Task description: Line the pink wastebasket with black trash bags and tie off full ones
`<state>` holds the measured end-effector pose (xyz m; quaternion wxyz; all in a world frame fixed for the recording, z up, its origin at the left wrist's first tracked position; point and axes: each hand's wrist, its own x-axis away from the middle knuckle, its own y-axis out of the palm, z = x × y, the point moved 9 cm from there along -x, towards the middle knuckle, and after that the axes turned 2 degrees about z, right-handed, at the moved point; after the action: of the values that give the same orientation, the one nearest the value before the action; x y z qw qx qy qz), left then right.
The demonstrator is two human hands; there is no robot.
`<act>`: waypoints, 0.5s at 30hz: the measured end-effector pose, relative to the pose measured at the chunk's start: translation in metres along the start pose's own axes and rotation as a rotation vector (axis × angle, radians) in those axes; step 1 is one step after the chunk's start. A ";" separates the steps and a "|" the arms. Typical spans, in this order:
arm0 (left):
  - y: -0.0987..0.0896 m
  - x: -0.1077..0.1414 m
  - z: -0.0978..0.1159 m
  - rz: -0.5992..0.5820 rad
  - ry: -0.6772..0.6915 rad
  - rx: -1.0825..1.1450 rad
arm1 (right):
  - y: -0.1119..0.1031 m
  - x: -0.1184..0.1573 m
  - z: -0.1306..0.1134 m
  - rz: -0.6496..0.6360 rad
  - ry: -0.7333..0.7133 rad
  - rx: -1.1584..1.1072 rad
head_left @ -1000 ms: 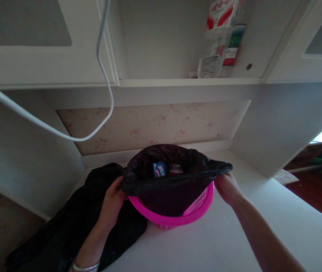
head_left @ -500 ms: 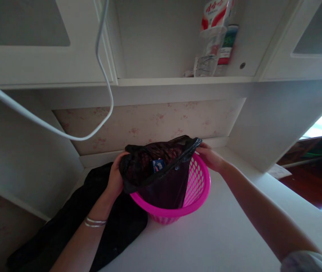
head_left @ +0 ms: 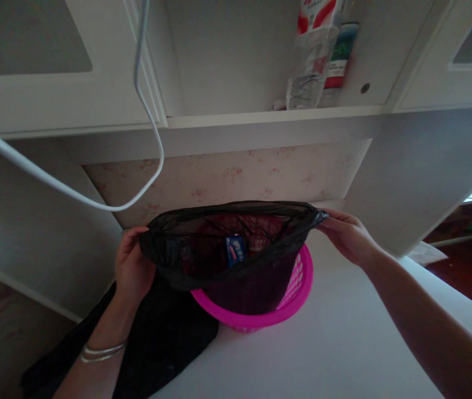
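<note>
A thin black garbage bag (head_left: 252,277) sits inside a bright pink basket (head_left: 256,320) with a perforated wall. Its mouth is stretched wide above the basket's rim. My left hand (head_left: 133,266) is closed on the bag's left edge. On the opposite side, my right hand (head_left: 346,234) pinches a gathered corner of the bag. Inside lies a small blue packet (head_left: 236,250) with white and red print. Something clear with a reddish label, perhaps a bottle, shows dimly beside it. The bag hides most of the basket's inside.
A black cloth item (head_left: 169,332) lies on the white desk (head_left: 302,366) left of the basket. Overhead, a shelf (head_left: 227,121) holds clear bottles (head_left: 313,66). A white cable (head_left: 107,207) hangs in front at the left. Side panels stand on both sides.
Both hands have moved apart, left hand leftward and right hand rightward. The bag's mouth is stretched much wider, and more of the blue packet shows.
</note>
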<state>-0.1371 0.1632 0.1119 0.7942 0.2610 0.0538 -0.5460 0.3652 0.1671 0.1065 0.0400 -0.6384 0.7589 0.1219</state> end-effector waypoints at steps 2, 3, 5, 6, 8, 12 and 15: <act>-0.011 0.003 0.000 0.009 -0.031 0.035 | -0.018 0.007 0.005 0.010 0.010 0.036; -0.014 0.005 -0.001 -0.005 -0.062 0.063 | -0.025 0.010 0.004 0.008 -0.001 0.030; -0.014 0.012 -0.007 -0.097 -0.154 0.116 | -0.031 0.016 -0.002 -0.024 -0.036 0.016; -0.012 0.015 -0.011 -0.161 -0.202 0.124 | -0.029 0.018 -0.005 -0.050 -0.041 0.016; -0.006 0.020 -0.018 -0.272 -0.253 0.070 | -0.017 0.019 -0.008 -0.098 -0.019 0.057; -0.003 0.016 -0.032 -0.271 -0.254 -0.158 | 0.017 0.009 -0.015 -0.152 -0.067 0.220; -0.004 0.006 -0.025 -0.149 -0.218 -0.099 | 0.016 -0.002 -0.026 -0.066 -0.152 0.206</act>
<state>-0.1332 0.1696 0.0866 0.7646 0.1559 0.0133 -0.6253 0.3528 0.1656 0.1340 0.1668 -0.6446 0.7406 0.0901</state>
